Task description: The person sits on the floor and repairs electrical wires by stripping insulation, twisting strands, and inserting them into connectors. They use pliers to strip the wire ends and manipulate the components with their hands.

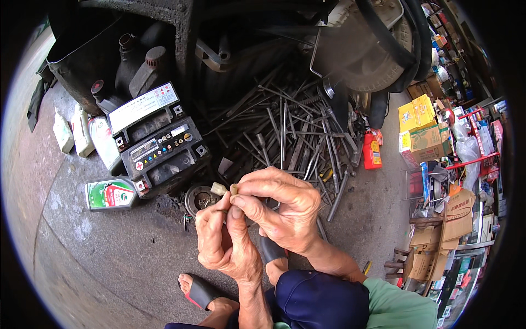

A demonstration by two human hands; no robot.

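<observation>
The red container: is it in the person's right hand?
No, the right hand pinches a small pale piece, while the red container sits apart, farther to the right.

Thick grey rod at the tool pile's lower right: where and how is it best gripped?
Probably by the near end of the rod, gripped across, coming from the near side: that end juts past most of the tool pile over the floor.

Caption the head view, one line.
Left hand and right hand meet at small pale parts, metal rods and a battery beyond.
</observation>
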